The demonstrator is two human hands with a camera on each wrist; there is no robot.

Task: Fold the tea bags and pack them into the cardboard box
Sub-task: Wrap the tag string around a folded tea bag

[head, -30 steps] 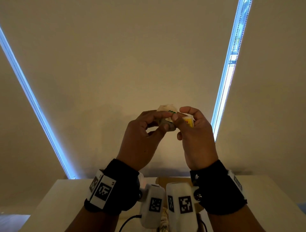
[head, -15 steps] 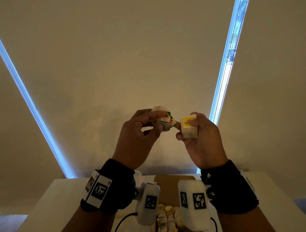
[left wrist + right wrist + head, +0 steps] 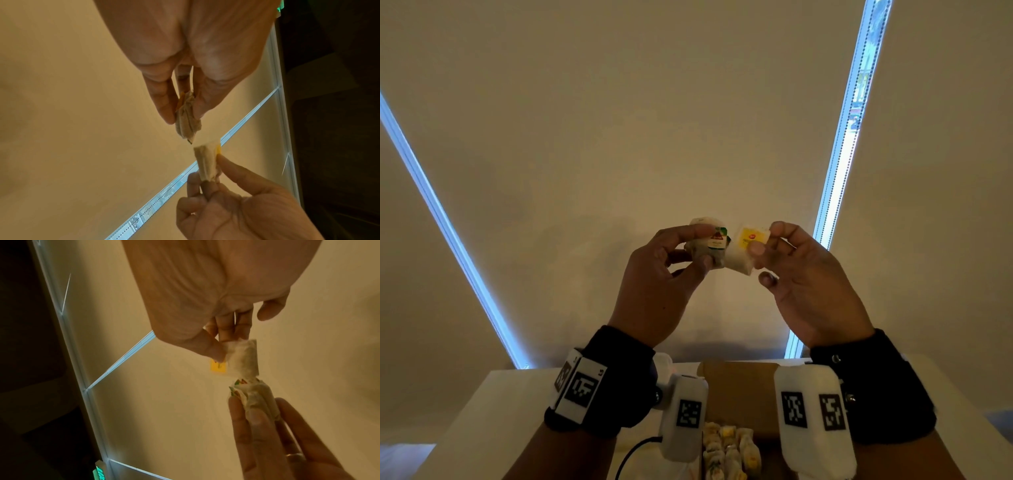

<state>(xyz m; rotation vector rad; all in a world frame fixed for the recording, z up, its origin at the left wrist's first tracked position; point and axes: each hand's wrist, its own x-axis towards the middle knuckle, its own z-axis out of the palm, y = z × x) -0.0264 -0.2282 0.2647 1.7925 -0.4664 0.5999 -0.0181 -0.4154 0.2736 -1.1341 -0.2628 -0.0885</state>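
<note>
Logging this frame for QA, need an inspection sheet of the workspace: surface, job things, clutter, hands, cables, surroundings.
Surface: white table, only its far part in view at the bottom of the head view.
Job's things: green-tag tea bags and yellow-tag tea bag held up in the air, side by side; cardboard box open on the table, with packed tea bags in rows.
Clutter: nothing seen.
Hands: left hand pinches the green-tag tea bags; right hand pinches the yellow-tag tea bag.
Cables: black cable curves over the table by the left wrist.
Surroundings: beige blinds, daylight strips at their edges.
</note>
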